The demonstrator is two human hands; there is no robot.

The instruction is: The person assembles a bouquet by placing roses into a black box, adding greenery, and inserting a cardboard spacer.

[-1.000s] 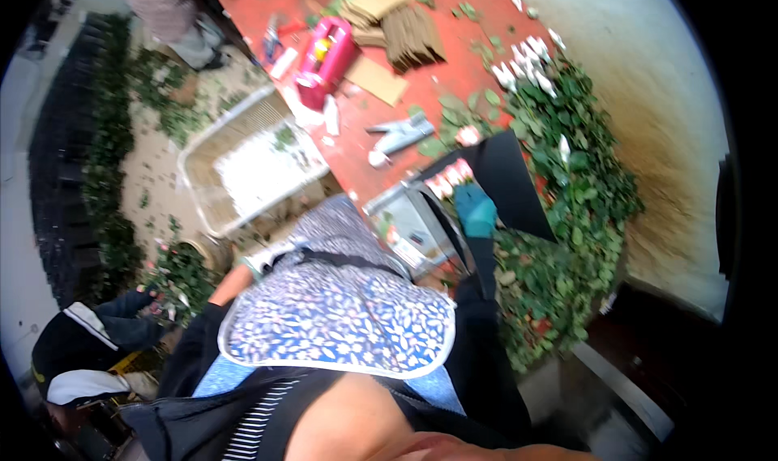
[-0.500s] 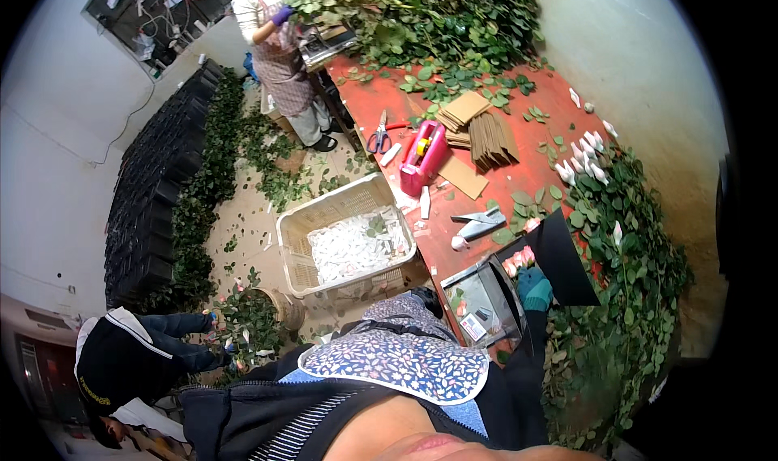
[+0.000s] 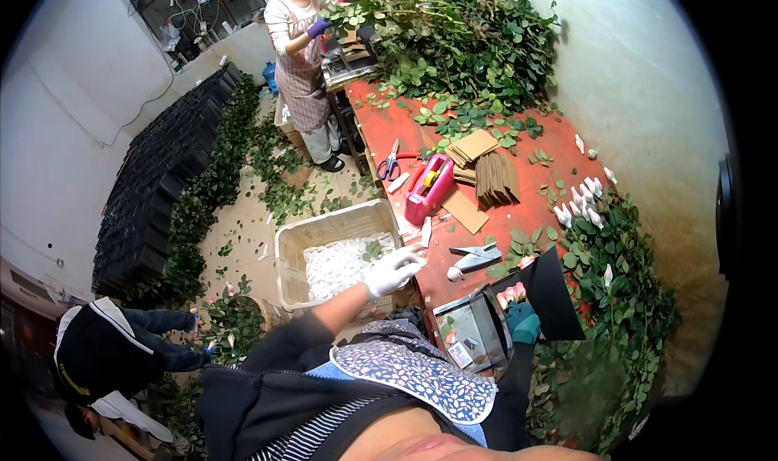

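Note:
My left hand (image 3: 393,271), in a white glove, reaches over the right rim of the cream plastic crate (image 3: 301,300) toward the table edge. Its fingers are stretched out, and I see nothing held in them. A teal glove covers my right hand (image 3: 525,325), closed just below several pink roses (image 3: 510,293); their stems are hidden. These roses lie against an upright black panel (image 3: 559,299). Beside that hand is a grey-framed tray (image 3: 472,329) with small items in it. A stapler-like grey tool (image 3: 476,256) and a single pale rose head (image 3: 455,274) lie beyond it.
The red table (image 3: 527,218) bears a pink tape dispenser (image 3: 429,189), scissors (image 3: 389,163) and brown cardboard pieces (image 3: 496,179). Leafy roses (image 3: 620,299) line its right side. A co-worker (image 3: 304,64) stands at the far end; another person (image 3: 113,352) bends at left. Black crates (image 3: 162,185) line the wall.
My left hand has come into view over the crate, its arm extending from the lower left. My right hand stays by the roses. The whole view has shifted slightly.

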